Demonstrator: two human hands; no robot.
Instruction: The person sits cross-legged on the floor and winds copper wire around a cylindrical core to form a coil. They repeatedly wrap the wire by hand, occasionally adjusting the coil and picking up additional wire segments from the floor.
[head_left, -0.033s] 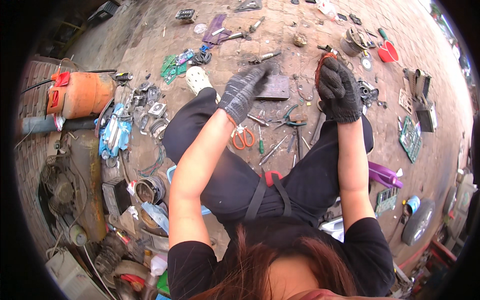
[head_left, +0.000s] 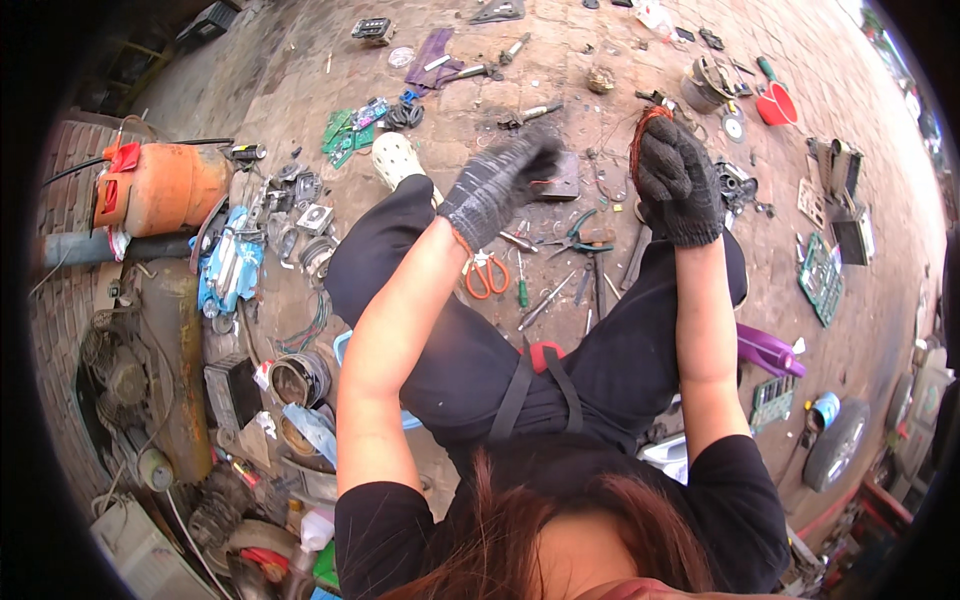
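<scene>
My left hand, in a dark grey knit glove, hovers at the left edge of a flat metal block on the ground, partly covering it. Motion smears its fingers, so their grip cannot be read; a short reddish strand shows just below them. My right hand, gloved alike, is closed in a fist on a bundle of reddish copper wire that loops out at its upper left side. Between my knees lie blue-handled pliers, orange-handled scissors, a green-handled screwdriver and a hammer.
An orange gas cylinder lies at the left beside blue plastic wrapping. Green circuit boards are beyond my left foot. A metal pot and a red scoop stand far right. A wheel lies at lower right.
The fingers of my left hand have shifted slightly right over the metal block and are more blurred. My right hand and the copper wire have stayed in place.
</scene>
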